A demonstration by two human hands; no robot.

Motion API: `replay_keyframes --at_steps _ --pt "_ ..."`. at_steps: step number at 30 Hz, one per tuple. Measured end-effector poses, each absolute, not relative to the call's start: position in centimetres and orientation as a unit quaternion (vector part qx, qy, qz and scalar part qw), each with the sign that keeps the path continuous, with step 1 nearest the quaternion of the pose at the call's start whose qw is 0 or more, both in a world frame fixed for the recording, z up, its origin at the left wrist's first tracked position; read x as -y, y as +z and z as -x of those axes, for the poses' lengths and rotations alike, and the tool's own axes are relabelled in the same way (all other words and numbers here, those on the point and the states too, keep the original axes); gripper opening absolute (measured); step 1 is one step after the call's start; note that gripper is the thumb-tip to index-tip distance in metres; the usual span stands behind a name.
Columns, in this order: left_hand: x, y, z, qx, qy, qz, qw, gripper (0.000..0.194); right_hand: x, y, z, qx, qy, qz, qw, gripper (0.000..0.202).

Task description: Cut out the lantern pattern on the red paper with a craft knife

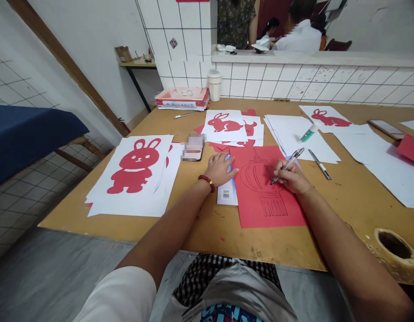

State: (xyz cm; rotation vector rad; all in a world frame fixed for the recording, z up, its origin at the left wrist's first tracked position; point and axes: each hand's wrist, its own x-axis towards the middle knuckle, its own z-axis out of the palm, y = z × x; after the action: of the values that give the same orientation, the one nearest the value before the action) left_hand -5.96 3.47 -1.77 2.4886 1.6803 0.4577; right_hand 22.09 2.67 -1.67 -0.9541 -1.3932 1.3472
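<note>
A red sheet point(294, 210) lies on the table in front of me, with a lantern outline drawn on it, tassels at its lower end. My right hand point(292, 176) grips a pen point(292, 158), its tip on the right part of the lantern. My left hand point(221, 170) rests with fingers spread at the sheet's left edge, over a white and blue booklet point(227, 194) that lies partly under the sheet. Just left of that hand is a phone point(193, 147). Beyond the red sheet sits a white sheet with a red rabbit point(227, 125).
White sheets with a red standing rabbit point(136, 167) lie at the left. To the right are white papers point(284, 129), a glue stick point(308, 133), a craft knife point(320, 164) and another phone point(386, 129). A cup point(214, 85) stands by the wall. The table point(348, 197) has a hole at front right.
</note>
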Motion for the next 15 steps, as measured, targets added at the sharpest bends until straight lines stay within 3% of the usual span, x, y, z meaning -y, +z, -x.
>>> replay_keyframes --at_steps 15 --pt "-3.42 -1.46 6.03 -0.549 0.14 -0.822 0.064 0.054 -2.48 -1.46 -21.92 0.568 0.548 0.396 0.468 0.022"
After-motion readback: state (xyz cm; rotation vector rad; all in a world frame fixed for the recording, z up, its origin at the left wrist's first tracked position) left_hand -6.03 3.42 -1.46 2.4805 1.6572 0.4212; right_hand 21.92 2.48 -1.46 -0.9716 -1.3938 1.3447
